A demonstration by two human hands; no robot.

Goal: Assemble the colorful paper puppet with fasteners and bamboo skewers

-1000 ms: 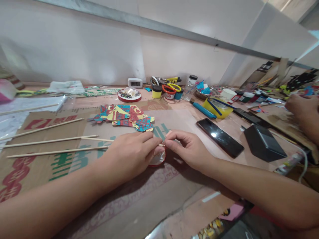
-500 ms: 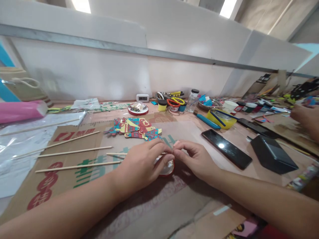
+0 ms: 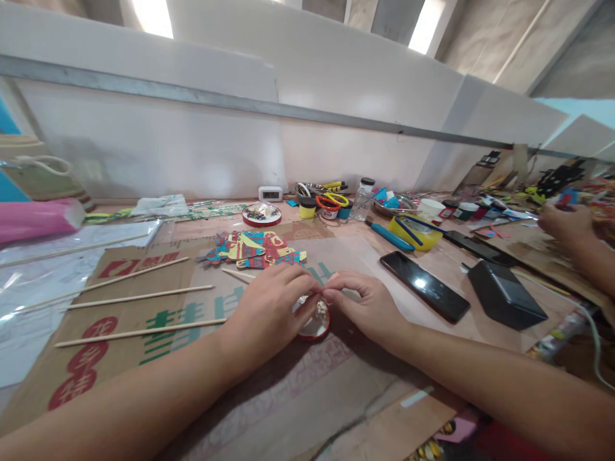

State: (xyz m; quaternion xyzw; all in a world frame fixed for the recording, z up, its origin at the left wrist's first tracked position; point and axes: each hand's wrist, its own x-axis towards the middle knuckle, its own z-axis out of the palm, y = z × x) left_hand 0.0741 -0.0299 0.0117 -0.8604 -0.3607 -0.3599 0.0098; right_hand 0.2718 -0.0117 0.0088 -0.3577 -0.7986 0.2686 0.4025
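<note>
Cardboard sheet (image 3: 129, 314) | dish (image 3: 310, 327) — white, red-rimmed | shiny bits (image 3: 321, 307) inside

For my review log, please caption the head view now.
Left hand and right hand close together at a red-rimmed dish; a red, blue and yellow figure lies beyond.

Over the dish (image 3: 310, 328), the fingertips of our left hand (image 3: 271, 298) and right hand (image 3: 368, 304) have closed the slim gap of a second ago and now meet; we can no longer make out the pale bit that showed between them. More of the dish shows past our left hand, its shiny bits (image 3: 321, 308) plainer. Beyond and left of the dish, a stick (image 3: 237, 276) has shifted toward it, away from the tip of a second stick (image 3: 139, 298). Far beyond the dish, bright openings (image 3: 152, 18) have entered our view.
</note>
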